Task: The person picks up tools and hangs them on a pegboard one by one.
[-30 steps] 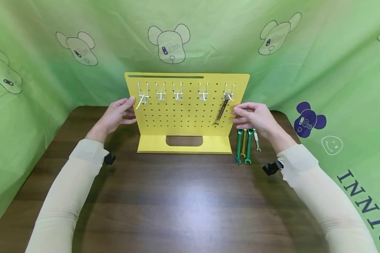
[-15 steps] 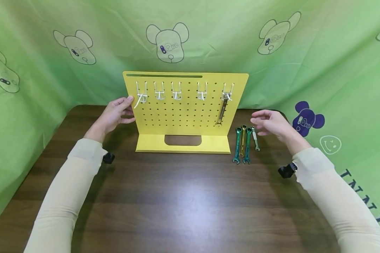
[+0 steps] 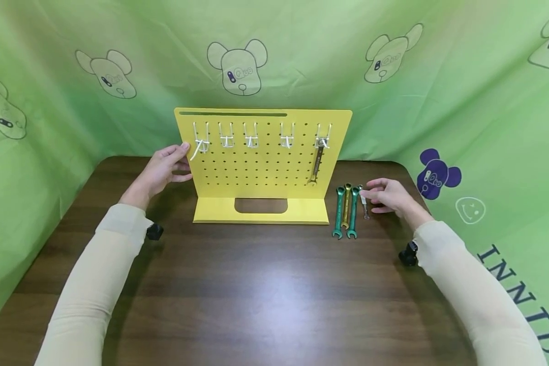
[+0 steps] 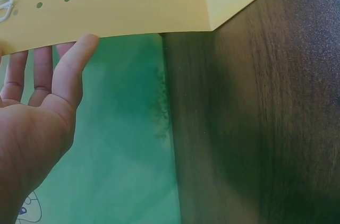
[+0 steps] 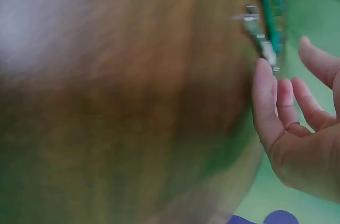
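Observation:
A yellow pegboard (image 3: 256,173) stands upright at the back of the table. My left hand (image 3: 163,165) holds its left edge, thumb at the front and other fingers reaching behind; the left wrist view shows fingers (image 4: 43,70) partly hidden by the board. My right hand (image 3: 389,195) hovers beside the small silver wrench (image 3: 364,206), fingers apart and nothing gripped. Left of that wrench lie two green wrenches (image 3: 338,213) with a gold wrench (image 3: 346,206) between them. A dark metal wrench (image 3: 317,162) hangs from the board's rightmost hook.
Several white wire hooks (image 3: 250,140) line the board's upper part; the leftmost hook (image 3: 200,145) has a longer prong sticking out. Green printed cloth (image 3: 302,66) surrounds the dark wooden table (image 3: 238,284) at back and sides.
My right hand has left the board's right edge, moved right, then come down towards the small silver wrench. The left hand stays on the board. The head view has shifted slightly.

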Available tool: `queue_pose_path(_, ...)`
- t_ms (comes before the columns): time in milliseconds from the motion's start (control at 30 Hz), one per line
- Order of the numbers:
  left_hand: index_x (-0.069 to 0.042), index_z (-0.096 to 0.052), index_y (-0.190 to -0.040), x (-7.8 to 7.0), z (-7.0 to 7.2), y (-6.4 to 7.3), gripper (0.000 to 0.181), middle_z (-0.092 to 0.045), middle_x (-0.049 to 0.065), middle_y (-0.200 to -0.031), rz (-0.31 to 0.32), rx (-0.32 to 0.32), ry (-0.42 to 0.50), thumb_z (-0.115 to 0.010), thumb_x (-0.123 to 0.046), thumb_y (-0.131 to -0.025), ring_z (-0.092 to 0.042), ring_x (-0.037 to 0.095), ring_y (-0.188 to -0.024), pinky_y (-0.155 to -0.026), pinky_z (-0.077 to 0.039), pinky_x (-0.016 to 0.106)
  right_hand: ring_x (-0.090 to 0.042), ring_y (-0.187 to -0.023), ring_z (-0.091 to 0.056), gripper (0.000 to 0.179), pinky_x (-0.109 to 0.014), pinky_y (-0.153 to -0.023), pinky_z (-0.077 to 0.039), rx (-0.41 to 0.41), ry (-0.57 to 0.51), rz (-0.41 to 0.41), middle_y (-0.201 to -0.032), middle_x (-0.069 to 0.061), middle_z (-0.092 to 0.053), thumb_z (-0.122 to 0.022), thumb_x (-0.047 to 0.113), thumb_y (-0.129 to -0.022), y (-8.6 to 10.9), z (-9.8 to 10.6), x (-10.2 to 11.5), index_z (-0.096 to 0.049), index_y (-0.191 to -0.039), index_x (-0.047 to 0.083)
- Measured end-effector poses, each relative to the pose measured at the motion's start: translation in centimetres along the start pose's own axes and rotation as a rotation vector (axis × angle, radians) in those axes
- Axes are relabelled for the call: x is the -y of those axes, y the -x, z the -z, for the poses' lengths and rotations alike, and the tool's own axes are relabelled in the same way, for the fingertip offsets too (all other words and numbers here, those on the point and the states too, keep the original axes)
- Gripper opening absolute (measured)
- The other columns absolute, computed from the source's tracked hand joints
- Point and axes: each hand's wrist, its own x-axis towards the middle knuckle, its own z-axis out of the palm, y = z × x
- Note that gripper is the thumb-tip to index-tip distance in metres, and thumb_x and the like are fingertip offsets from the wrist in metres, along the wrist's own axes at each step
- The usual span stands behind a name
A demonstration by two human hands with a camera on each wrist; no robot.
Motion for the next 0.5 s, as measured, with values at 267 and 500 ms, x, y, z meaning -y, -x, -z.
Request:
queue_pose_path(267,-0.008,-0.066,-0.111,0.07,-0.43,-0.1,0.045,-0.06,0.011,-0.106,-0.013,0.004,0.007,-0.062,-0.051,-0.098,-0.063,0.024,-0.098,-0.095,-0.058,0.045,-0.013,-0.086,-0.058,0.071,-0.033,-0.07,-0.065,0.002,0.078,-0.023,-0.114,-0.014,-0.045,-0.078,0.024,-0.093,-0.76,-0.33,-0.48,-0.039,-0.146,-0.003)
queue_pose_path(500,-0.01,-0.066,-0.111,-0.12,-0.12,0.22,0.042,-0.062,0.01,-0.106,-0.015,-0.002,-0.008,-0.061,-0.05,-0.099,-0.063,0.023,-0.098,-0.092,-0.06,0.041,-0.011,-0.081,-0.059,0.072,-0.032,-0.068,-0.065,0.014,0.068,-0.032,-0.107,-0.011,-0.044,-0.079,0.022,-0.092,-0.81,-0.58,-0.34,-0.039,-0.147,-0.003)
